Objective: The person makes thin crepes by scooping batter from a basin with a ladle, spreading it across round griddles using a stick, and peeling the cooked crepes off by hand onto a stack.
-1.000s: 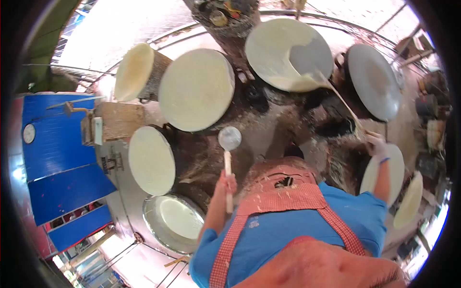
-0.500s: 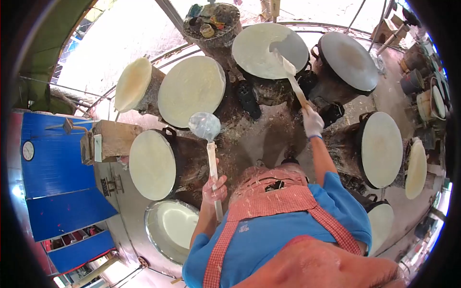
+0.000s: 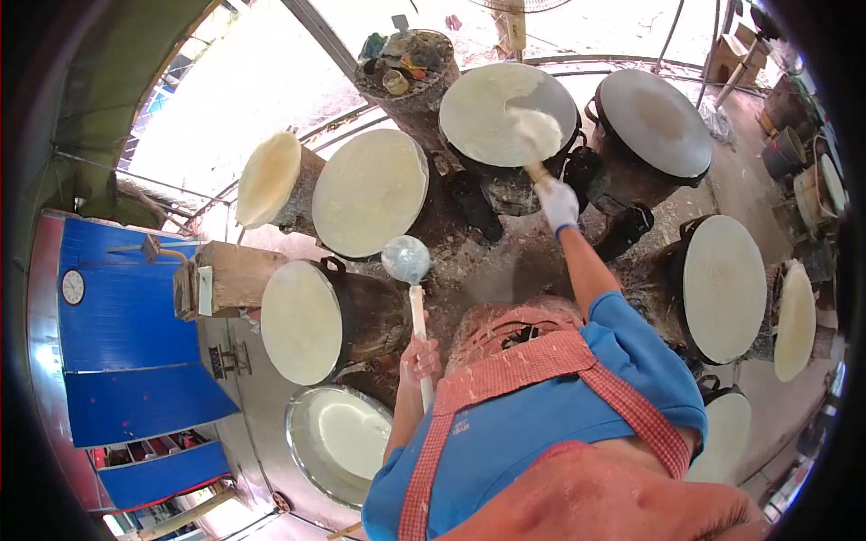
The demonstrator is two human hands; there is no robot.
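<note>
My left hand (image 3: 420,359) is closed around the long pale handle of a ladle (image 3: 406,260), its round bowl raised near the left griddles. In my gloved right hand (image 3: 557,203), closed as well, is the short wooden handle of a spatula (image 3: 537,169). The blade end reaches onto the far round griddle (image 3: 478,113), among pale batter (image 3: 537,133) heaped on its right part. A grey patch of bare griddle shows at the upper right. A basin (image 3: 298,442) of white batter stands below my left hand.
Several round griddles on drum-like stoves surround me, including a bare grey one (image 3: 654,122) and coated ones at left (image 3: 370,194) and right (image 3: 722,288). A wooden box (image 3: 239,281) stands at left. Small items lie on a drum (image 3: 406,72) at the back.
My right hand has moved left and the spatula's handle now points more away from me. Batter has gathered into a heap around the blade. My left hand still holds the ladle.
</note>
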